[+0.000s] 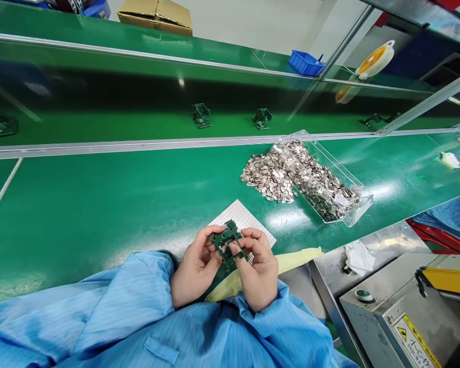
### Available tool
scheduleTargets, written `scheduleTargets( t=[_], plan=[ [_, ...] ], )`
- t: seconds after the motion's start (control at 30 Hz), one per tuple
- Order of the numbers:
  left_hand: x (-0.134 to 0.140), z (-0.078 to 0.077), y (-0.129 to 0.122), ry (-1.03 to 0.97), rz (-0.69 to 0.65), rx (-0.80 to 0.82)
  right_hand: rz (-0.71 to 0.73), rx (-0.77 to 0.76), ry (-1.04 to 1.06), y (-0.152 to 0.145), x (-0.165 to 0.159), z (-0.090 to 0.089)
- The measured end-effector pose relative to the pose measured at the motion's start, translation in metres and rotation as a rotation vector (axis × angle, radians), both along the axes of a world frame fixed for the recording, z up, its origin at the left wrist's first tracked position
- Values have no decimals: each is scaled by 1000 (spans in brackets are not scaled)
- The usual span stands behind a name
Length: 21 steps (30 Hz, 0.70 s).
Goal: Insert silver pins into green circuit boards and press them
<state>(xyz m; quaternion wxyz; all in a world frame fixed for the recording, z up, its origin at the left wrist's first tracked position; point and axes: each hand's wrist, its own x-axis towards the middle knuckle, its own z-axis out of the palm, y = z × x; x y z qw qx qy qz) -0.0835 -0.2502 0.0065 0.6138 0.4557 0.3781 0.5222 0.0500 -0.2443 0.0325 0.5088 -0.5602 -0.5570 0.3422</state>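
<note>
In the head view, the left hand and right hand are curled nearly closed, fingertips pinching opposite sides of a dark green openwork frame near the table's near edge, beside a white gridded pad. Toward the far edge, small metal pieces lie heaped at a clear tray. The frame looks light, stiff and probably fragile at its slim bars; its thicker outer sides seem the safest hold.

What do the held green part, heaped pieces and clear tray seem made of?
Green part: possibly circuit board or plastic, finish unclear; dark green, openwork shape. Heaped pieces: probably metal; silvery, bright glints. Clear tray: likely glossy plastic; pieces show through its walls.
</note>
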Motion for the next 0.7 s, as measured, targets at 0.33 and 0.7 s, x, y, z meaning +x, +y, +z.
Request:
scheduleTargets(
  t=[0.33, 0.7],
  plan=[
    [0, 5, 0, 43, 13, -37, -7, 58, -49, -5, -6, -6],
    [-2, 7, -1, 47, -13, -45, 20, 57, -22, -8, 1, -13]
  ],
)
